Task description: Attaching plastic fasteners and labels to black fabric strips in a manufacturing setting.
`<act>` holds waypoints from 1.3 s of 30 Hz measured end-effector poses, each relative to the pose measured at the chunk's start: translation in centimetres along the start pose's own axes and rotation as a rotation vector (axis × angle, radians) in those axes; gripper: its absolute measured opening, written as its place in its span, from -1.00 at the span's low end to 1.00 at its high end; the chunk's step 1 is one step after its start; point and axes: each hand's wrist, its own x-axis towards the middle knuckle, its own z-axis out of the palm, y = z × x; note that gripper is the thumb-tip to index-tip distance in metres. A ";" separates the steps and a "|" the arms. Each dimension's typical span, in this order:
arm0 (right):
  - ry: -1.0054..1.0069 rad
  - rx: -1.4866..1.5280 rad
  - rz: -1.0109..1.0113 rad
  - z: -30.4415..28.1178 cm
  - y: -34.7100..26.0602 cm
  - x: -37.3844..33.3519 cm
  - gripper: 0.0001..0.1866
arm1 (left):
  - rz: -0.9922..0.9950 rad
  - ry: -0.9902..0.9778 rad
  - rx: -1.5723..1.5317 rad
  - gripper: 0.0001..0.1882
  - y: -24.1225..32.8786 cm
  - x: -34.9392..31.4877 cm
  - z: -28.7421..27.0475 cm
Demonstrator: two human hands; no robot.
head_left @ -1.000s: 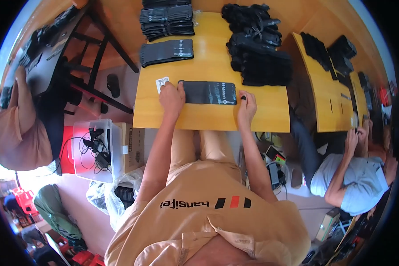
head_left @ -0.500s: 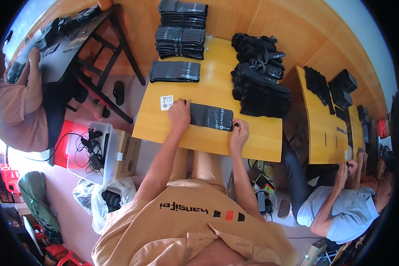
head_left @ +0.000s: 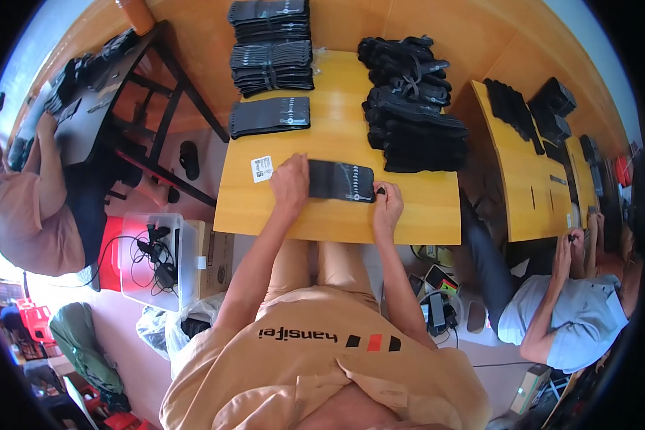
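A flat black printed packet (head_left: 341, 180) lies on the yellow table in front of me, with pale markings near its right end. My left hand (head_left: 291, 185) is closed over the packet's left end, its fingertips partly hidden. At the right end, my right hand (head_left: 388, 208) pinches a small black piece (head_left: 380, 190) beside the packet's edge; whether it is joined to the packet I cannot tell. A white label sheet (head_left: 262, 169) lies left of my left hand. Farther off sits a low stack of similar black packets (head_left: 270, 117).
Tall banded packet stacks (head_left: 271, 66) stand at the far left of the table (head_left: 337, 129). Piles of soft black fabric items (head_left: 416, 122) fill its right side. A clear bin of cables (head_left: 150, 265) stands at the left. Other people sit at neighbouring tables on both sides.
The whole view has shifted slightly. Both hands stay at the packet's two ends, and the packet lies in nearly the same place.
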 end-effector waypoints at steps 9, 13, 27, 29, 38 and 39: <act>0.130 0.353 0.204 -0.3 -0.9 -0.8 -0.81 | 0.189 -0.113 -0.325 -0.77 5.8 -4.8 -6.4; 0.136 0.467 0.192 0.2 0.4 -1.3 -0.81 | 0.047 0.208 -0.410 -0.76 3.7 -6.7 -11.5; -0.425 0.097 -0.368 -1.0 -15.7 -3.5 -0.32 | -0.249 0.385 -0.535 -0.65 -1.2 -5.4 -16.2; -0.409 -0.151 -0.627 0.1 -18.2 -5.1 -0.34 | -0.345 0.280 -0.718 -0.65 -0.1 -5.6 -16.1; -0.245 0.584 0.299 0.4 -16.8 -4.8 -0.76 | -0.220 -0.010 -1.028 -0.57 -0.3 -7.6 -15.5; -0.253 0.502 0.439 -0.8 -17.4 -3.6 -0.74 | -0.252 0.115 -0.907 -0.55 -0.5 -7.4 -15.3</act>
